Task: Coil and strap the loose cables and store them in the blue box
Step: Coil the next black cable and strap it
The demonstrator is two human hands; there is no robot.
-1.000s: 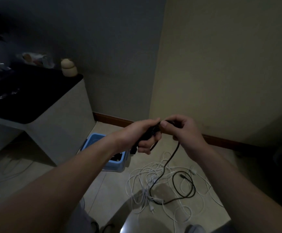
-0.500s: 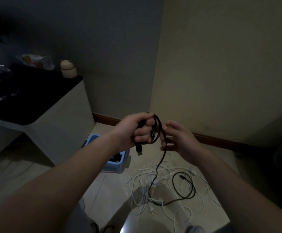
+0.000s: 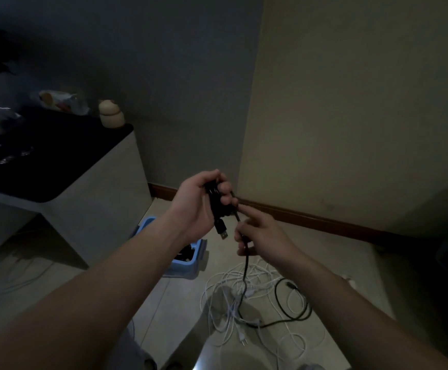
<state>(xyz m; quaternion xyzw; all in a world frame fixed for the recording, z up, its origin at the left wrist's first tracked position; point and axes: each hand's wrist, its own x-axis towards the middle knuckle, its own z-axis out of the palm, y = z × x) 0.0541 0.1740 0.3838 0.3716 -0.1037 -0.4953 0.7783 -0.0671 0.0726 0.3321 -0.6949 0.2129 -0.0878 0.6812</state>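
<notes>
My left hand (image 3: 200, 202) grips a small coil of black cable (image 3: 245, 268) at chest height, and a USB plug (image 3: 222, 231) hangs below its fingers. Just below and to the right, my right hand (image 3: 261, 239) pinches the same cable's free run. That run drops to the tiled floor and loops among a tangle of white cables (image 3: 249, 303). The blue box (image 3: 188, 263) stands on the floor under my left forearm, partly hidden, with dark cables inside.
A white cabinet (image 3: 97, 209) with a black top stands at the left, carrying a small beige jar (image 3: 111, 117) and a plastic bag. Two walls meet in a corner behind my hands. More white cable lies on the floor at the far left.
My left hand has kept its grip on the coil and turned, so the USB plug now hangs below it. My right hand has slid down the cable, away from the coil.
</notes>
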